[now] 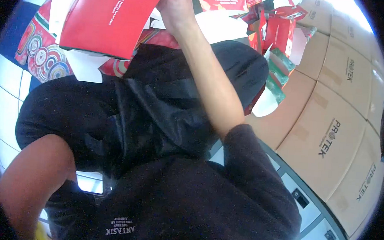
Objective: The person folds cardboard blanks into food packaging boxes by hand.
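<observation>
Strong white glare shines at upper right, near the boxes [315,135]; the dark shirt [184,193] looks grainy, and the round black edges bend the view.

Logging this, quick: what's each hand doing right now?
Left hand: out of view; state cannot be told.
Right hand: at the edge of a red cardboard panel with white lettering; fingers mostly hidden, grip cannot be told.

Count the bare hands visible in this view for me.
1: the right hand, partly cut off at the top edge, beside the large red box. The left hand cannot be seen.
</observation>
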`<state>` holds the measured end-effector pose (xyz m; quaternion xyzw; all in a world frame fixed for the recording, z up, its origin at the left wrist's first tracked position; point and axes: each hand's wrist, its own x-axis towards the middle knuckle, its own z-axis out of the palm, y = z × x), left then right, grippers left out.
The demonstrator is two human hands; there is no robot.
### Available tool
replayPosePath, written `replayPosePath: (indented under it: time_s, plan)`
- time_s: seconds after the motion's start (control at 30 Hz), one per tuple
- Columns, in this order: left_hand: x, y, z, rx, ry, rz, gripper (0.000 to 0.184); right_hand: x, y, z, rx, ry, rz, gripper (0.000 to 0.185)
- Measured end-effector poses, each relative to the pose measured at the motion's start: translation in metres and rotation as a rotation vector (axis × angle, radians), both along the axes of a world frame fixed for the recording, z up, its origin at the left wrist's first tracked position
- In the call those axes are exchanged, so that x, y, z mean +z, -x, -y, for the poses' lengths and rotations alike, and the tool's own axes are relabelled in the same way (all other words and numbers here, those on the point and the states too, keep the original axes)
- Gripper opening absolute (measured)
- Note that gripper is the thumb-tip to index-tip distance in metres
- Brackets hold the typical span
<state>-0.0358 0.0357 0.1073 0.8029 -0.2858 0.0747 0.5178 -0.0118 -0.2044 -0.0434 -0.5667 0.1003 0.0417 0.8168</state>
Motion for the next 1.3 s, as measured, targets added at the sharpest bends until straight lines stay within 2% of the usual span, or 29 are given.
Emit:
replayPosePath:
  time_s: [0.2,0.4,0.47,0.5,0.53,0.57,0.6,0.67,0.73,0.77,0.83,0.9,0.93,1.03,1.17,1.3]
  plan:
    - [0.005,0.002,-0.002,0.004,0.023,-0.003,0.033,0.001,-0.001,-0.003,-0.024,0.07,-0.085,0.071]
    - [0.008,-0.001,0.001,-0.021,0.016,0.002,0.031,-0.004,-0.006,0.001,0.021,-0.055,-0.083,0.055]
    - [0.014,-0.002,0.001,-0.028,0.03,0.005,0.031,-0.015,-0.012,0.01,0.077,-0.385,-0.094,0.052]
    - [0.015,-0.005,0.001,-0.03,0.035,-0.006,0.031,0.012,-0.008,0.009,0.028,-0.547,-0.131,0.049]
    - [0.02,-0.005,0.001,-0.041,0.043,-0.011,0.03,-0.032,-0.028,0.04,0.058,-0.732,0.068,0.044]
    - [0.025,-0.007,0.0,-0.047,0.042,-0.01,0.03,-0.043,-0.026,0.057,0.055,-0.763,0.108,0.044]
    - [0.033,-0.007,0.0,-0.057,0.054,-0.009,0.03,-0.041,-0.028,0.08,0.113,-0.929,0.268,0.049]
    - [0.054,-0.005,-0.001,-0.072,0.096,-0.024,0.03,0.003,-0.024,0.101,-0.111,-1.039,0.231,0.054]
    - [0.081,0.001,-0.002,-0.095,0.163,-0.063,0.029,0.012,-0.017,0.106,-0.302,-1.018,0.165,0.059]
    - [0.096,0.005,0.0,-0.108,0.197,-0.091,0.029,0.01,-0.016,0.098,-0.451,-0.88,0.092,0.057]
    - [0.127,0.015,0.001,-0.142,0.266,-0.157,0.029,-0.022,-0.014,0.087,-0.304,-0.785,0.03,0.054]
    - [0.156,0.027,0.003,-0.201,0.326,-0.251,0.029,-0.003,-0.012,0.048,-0.31,-0.461,-0.147,0.055]
    - [0.167,0.032,0.005,-0.305,0.359,-0.297,0.029,-0.001,-0.012,0.041,-0.304,-0.474,-0.125,0.055]
    - [0.168,0.043,0.011,-0.735,0.504,-0.382,0.02,0.001,-0.01,0.031,-0.194,-0.386,-0.129,0.05]
    - [0.147,0.057,0.035,-0.982,0.815,-0.486,0.019,0.001,-0.01,0.035,-0.234,-0.367,-0.138,0.05]
    - [0.159,0.073,0.038,-1.097,0.918,-0.544,0.019,0.002,-0.01,0.037,-0.24,-0.382,-0.119,0.05]
